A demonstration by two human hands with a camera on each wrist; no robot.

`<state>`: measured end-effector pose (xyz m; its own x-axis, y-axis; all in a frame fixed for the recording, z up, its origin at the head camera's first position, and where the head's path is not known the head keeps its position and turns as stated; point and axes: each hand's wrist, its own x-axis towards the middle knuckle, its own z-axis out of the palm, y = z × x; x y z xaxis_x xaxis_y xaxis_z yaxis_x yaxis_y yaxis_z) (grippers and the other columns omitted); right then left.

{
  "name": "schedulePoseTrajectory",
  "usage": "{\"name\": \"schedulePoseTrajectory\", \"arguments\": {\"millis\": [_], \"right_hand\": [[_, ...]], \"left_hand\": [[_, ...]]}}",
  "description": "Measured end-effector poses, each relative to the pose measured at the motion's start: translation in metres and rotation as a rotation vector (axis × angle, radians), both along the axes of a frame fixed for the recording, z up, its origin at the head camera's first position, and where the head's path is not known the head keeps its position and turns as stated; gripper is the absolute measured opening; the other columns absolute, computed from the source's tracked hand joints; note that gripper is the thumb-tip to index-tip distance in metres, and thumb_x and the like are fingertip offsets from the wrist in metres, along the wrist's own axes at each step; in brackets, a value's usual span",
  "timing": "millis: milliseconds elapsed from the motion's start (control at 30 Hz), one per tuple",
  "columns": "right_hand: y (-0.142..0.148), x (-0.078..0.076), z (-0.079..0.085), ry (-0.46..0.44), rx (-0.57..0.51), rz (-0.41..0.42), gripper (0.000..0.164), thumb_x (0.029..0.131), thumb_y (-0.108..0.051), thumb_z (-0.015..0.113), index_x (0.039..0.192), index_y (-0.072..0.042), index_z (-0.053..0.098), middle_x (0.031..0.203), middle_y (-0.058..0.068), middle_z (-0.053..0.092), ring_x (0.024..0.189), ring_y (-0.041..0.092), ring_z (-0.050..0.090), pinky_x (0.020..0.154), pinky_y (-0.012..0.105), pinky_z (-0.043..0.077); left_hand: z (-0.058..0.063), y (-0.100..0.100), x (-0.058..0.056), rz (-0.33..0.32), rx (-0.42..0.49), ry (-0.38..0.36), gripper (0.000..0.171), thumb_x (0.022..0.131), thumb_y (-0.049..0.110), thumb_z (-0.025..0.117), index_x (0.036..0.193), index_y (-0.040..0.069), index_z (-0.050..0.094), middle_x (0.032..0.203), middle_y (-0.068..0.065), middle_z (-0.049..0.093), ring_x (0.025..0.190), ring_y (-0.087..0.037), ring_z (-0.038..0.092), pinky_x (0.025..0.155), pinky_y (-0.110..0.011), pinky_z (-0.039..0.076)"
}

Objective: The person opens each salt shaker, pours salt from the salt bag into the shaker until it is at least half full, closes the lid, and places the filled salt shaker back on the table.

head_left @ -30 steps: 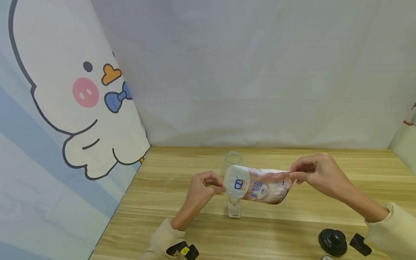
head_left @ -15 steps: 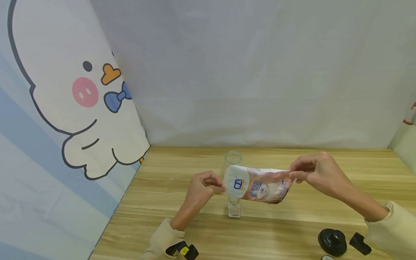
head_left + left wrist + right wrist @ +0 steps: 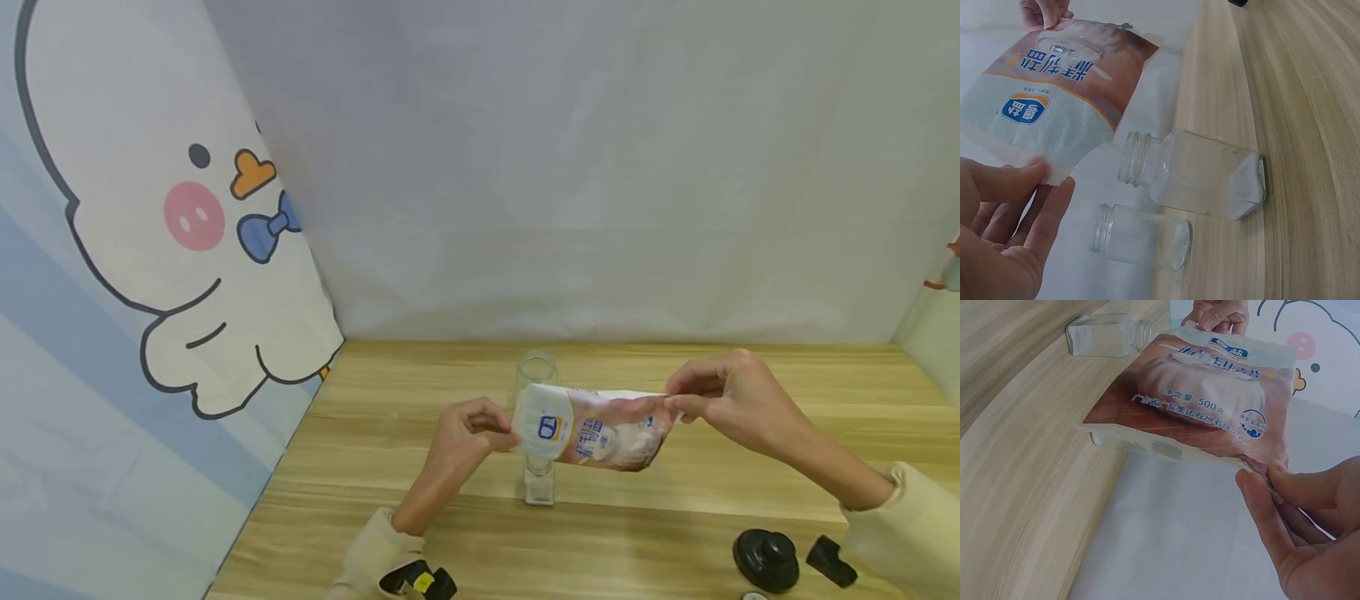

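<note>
A printed bag of salt [image 3: 611, 429] is held sideways above the table, in white, pink and brown. My left hand [image 3: 468, 437] pinches its white end between thumb and fingers, as the left wrist view also shows. At the opposite end, my right hand [image 3: 738, 400] pinches a corner. Below the bag stands a square glass jar [image 3: 1204, 172] without a lid, with a little white stuff at its bottom. The bag covers its upper part in the head view. Behind it is a second, round glass jar [image 3: 1144, 237], also uncovered.
On the wood-grain table [image 3: 360, 533], a round black lid-like piece [image 3: 765, 560] lies at front right, with a small round object [image 3: 753, 596] cut off by the frame edge. A grey-white sheet [image 3: 600, 167] hangs behind, and a cartoon-printed cloth [image 3: 247, 325] borders the left.
</note>
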<state>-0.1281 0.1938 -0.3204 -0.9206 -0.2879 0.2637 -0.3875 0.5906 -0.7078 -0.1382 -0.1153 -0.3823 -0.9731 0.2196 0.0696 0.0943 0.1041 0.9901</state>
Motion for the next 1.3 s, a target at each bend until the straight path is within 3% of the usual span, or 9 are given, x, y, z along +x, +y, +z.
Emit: {"name": "schedulePoseTrajectory", "arguments": {"millis": [233,1300], "right_hand": [[0.0000,-0.0011,0.0003,-0.004,-0.002,-0.002,0.008,0.081,0.003,0.070,0.082,-0.004,0.071,0.076,0.004,0.069,0.060,0.010,0.063,0.052,0.027,0.055],[-0.0025,-0.0011,0.0019,0.067,0.010,0.008,0.009,0.080,0.002,0.071,0.081,-0.007,0.071,0.075,0.002,0.069,0.058,0.008,0.062,0.048,0.026,0.052]], "left_hand": [[-0.0005,-0.0011,-0.0008,-0.009,0.001,0.023,0.011,0.073,-0.010,0.071,0.080,-0.009,0.062,0.080,-0.019,0.068,0.075,-0.024,0.066,0.067,-0.032,0.058],[-0.0034,-0.0026,-0.0006,-0.028,0.034,0.024,0.013,0.073,-0.010,0.073,0.079,-0.010,0.061,0.078,-0.021,0.067,0.073,-0.023,0.066,0.067,-0.034,0.058]]}}
